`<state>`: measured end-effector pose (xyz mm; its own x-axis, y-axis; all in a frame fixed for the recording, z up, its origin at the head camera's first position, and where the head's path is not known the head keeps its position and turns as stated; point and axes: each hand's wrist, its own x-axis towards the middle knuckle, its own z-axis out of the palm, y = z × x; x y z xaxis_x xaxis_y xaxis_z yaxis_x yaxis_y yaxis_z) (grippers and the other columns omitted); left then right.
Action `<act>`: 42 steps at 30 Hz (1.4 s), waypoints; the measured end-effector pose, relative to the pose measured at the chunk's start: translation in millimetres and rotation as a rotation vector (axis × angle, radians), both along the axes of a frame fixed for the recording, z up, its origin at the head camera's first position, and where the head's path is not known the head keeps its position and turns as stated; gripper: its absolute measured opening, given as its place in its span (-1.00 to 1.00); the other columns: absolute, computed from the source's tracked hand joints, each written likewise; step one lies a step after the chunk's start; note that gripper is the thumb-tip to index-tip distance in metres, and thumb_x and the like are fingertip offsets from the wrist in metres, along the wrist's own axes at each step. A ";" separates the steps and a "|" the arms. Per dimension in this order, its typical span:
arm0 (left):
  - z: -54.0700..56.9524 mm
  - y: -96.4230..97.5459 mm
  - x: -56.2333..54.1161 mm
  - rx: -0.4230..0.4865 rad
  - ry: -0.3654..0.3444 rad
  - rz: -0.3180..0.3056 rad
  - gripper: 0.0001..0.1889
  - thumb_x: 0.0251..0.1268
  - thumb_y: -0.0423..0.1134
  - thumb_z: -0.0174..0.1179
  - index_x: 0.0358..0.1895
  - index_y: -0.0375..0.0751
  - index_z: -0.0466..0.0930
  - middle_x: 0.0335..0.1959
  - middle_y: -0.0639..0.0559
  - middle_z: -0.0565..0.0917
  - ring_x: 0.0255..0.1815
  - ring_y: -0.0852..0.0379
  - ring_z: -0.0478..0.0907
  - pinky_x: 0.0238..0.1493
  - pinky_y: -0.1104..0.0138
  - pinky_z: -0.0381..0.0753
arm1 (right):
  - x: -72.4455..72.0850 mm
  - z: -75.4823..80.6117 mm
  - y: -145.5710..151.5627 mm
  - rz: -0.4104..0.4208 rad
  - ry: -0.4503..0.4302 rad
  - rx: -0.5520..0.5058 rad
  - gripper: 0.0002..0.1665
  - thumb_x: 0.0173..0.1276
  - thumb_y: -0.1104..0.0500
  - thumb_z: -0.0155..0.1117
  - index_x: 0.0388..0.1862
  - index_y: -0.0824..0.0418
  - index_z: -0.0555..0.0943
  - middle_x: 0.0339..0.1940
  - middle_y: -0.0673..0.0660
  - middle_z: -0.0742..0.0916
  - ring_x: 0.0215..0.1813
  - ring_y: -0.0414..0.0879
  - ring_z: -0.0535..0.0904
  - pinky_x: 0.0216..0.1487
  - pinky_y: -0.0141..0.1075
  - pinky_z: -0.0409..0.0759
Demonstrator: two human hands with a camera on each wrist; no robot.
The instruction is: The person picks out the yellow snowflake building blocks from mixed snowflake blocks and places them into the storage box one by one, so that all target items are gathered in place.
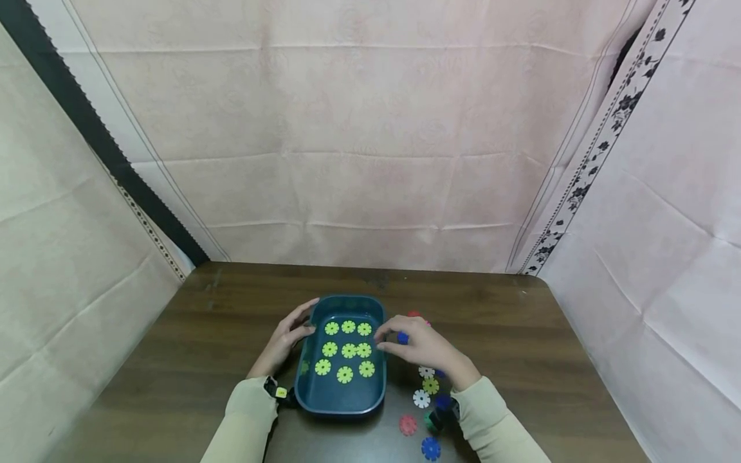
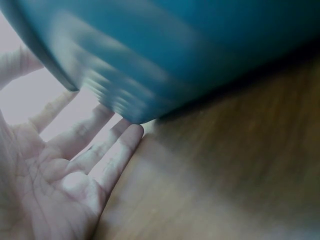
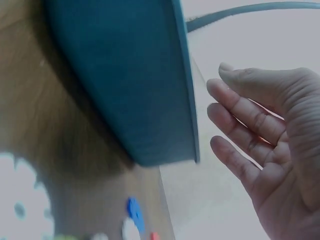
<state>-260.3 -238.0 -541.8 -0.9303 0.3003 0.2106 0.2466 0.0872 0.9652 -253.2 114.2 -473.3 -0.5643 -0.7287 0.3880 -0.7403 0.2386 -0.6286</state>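
Observation:
A dark teal tray (image 1: 341, 402) stands on the brown table with several yellow notched discs (image 1: 345, 374) on its floor, roughly in rows. My left hand (image 1: 289, 333) rests at the tray's left rim; in the left wrist view its extended fingers (image 2: 117, 160) lie against the outer wall. Beside the right rim hovers my right hand (image 1: 425, 344), thumb and fingers loosely bent and apart. Nothing sits between them in the right wrist view. A blue disc (image 1: 402, 337) shows through the thumb gap in the head view, apparently on the table.
Right of the tray lie loose notched discs: white (image 1: 421, 399), yellow-green (image 1: 430, 385), red (image 1: 408, 424), blue (image 1: 431, 448) and green (image 1: 429, 421), some partly under the right wrist. Pale cloth (image 1: 370, 154) hangs behind the table (image 1: 492, 321) and at both sides.

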 end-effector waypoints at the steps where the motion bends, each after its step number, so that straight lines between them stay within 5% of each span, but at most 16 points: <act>1: -0.4 0.1 -0.5 -0.004 -0.003 0.004 -0.40 0.50 -0.25 0.09 0.56 0.06 0.23 0.44 -0.18 0.38 0.33 -0.28 0.39 0.23 0.03 0.40 | 0.7 0.2 5.1 -0.011 -0.002 -0.003 -0.79 0.44 0.12 0.34 0.01 0.08 0.69 -0.07 -0.09 0.75 -0.03 -0.17 0.67 0.00 -0.06 0.66; 11: -1.9 -0.5 -5.3 -0.036 -0.028 0.039 -0.41 0.50 -0.22 0.09 0.54 0.13 0.26 0.44 -0.11 0.38 0.35 -0.19 0.38 0.26 -0.05 0.40 | 13.1 -11.4 63.8 -0.141 -0.064 -0.047 -0.85 0.42 0.13 0.35 -0.06 0.04 0.71 -0.14 -0.08 0.76 -0.12 -0.14 0.66 -0.10 -0.08 0.67; 21: 0.9 1.0 -4.6 -0.020 -0.044 0.049 -0.42 0.49 -0.20 0.12 0.52 0.19 0.29 0.43 -0.06 0.41 0.35 -0.18 0.38 0.27 -0.10 0.38 | 31.4 -49.7 106.8 -0.229 -0.096 -0.012 -0.93 0.40 0.18 0.37 -0.16 0.09 0.72 -0.28 -0.13 0.73 -0.29 -0.23 0.61 -0.31 -0.31 0.60; 31: 0.1 -1.3 -3.1 -0.020 -0.035 0.040 -0.41 0.48 -0.18 0.12 0.54 0.15 0.27 0.43 -0.11 0.41 0.34 -0.21 0.39 0.25 -0.03 0.40 | 45.8 -79.4 113.1 -0.216 -0.084 -0.036 -0.91 0.41 0.14 0.37 -0.21 -0.10 0.68 -0.34 -0.17 0.68 -0.36 -0.27 0.54 -0.39 -0.35 0.55; 42: -0.3 2.6 -1.7 -0.023 -0.035 0.053 -0.40 0.47 -0.20 0.14 0.52 0.18 0.29 0.43 -0.04 0.41 0.36 -0.15 0.38 0.28 -0.11 0.35 | 49.1 -82.4 106.5 -0.246 -0.011 -0.020 -0.87 0.37 0.14 0.41 -0.14 -0.07 0.70 -0.28 -0.20 0.65 -0.26 -0.26 0.52 -0.30 -0.34 0.54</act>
